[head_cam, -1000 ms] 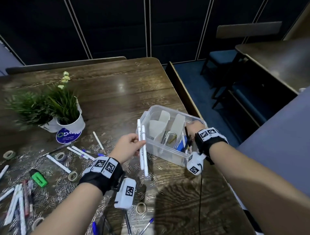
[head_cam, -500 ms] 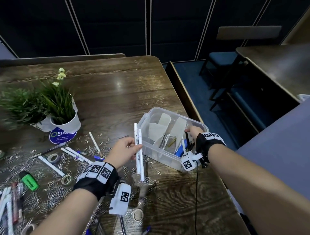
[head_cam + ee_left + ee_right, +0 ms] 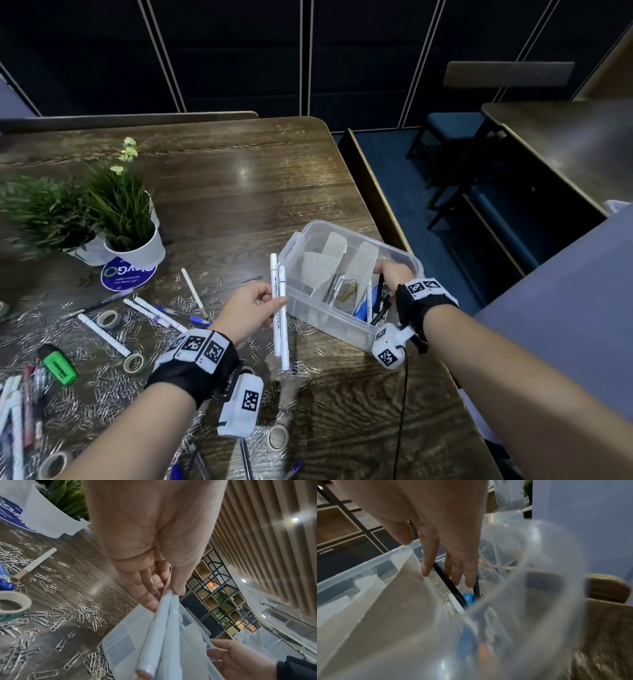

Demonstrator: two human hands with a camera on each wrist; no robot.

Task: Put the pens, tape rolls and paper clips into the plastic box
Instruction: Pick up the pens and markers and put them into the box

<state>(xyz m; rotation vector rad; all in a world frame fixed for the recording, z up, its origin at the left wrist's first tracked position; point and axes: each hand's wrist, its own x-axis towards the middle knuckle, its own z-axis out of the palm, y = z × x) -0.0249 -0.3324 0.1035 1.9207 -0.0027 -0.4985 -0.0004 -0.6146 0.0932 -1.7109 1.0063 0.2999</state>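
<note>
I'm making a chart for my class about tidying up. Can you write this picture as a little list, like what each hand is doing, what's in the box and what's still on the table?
left hand: holds two white pens beside the plastic box
right hand: reaches into the box, fingers on dark pens
in the box: dividers and several pens
on the table: paper clips, tape rolls, more pens, green highlighter, potted plants

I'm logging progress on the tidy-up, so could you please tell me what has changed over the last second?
Little has changed. The left hand still pinches the two white pens upright beside the plastic box, its grip unchanged. The right hand stays inside the box's right compartment, fingers on the black pens there. The box has not moved.
</note>
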